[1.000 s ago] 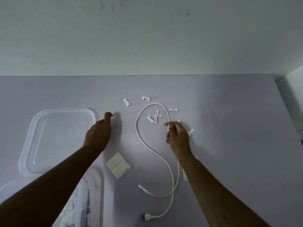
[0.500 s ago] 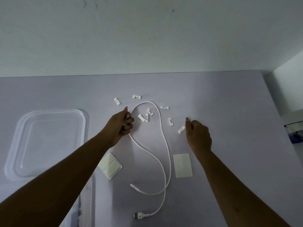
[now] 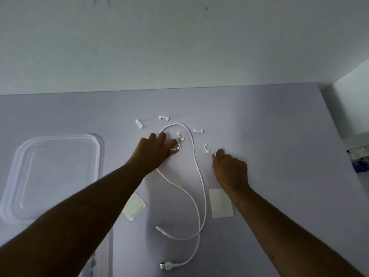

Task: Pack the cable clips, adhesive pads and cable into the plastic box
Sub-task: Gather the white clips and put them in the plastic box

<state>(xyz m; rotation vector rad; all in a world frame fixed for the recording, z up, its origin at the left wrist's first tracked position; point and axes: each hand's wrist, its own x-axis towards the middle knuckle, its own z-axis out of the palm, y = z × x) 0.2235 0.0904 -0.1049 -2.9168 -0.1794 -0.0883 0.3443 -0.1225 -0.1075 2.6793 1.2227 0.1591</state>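
Observation:
A white cable (image 3: 200,176) lies looped on the lilac table (image 3: 279,126), its USB plug (image 3: 167,265) nearest me. Several small white cable clips (image 3: 163,118) are scattered round the top of the loop. My left hand (image 3: 154,150) reaches across the loop with its fingers stretched out, the tips touching a clip (image 3: 176,149) inside it. My right hand (image 3: 229,168) rests just right of the loop. Its fingers curl down where one clip lay, and that clip is hidden. One adhesive pad (image 3: 134,206) shows beside my left forearm. A pale pad sheet (image 3: 220,202) lies by my right wrist.
A clear plastic lid (image 3: 97,152) lies flat at the left. The clear box (image 3: 109,248) is at the bottom left, mostly hidden by my left arm. A wall backs the table. A white ledge (image 3: 357,152) stands past the right edge.
My left hand moved right over the cable loop and stretched its fingers onto the clips inside. My right hand slid slightly left and curled over the clip that lay beside it.

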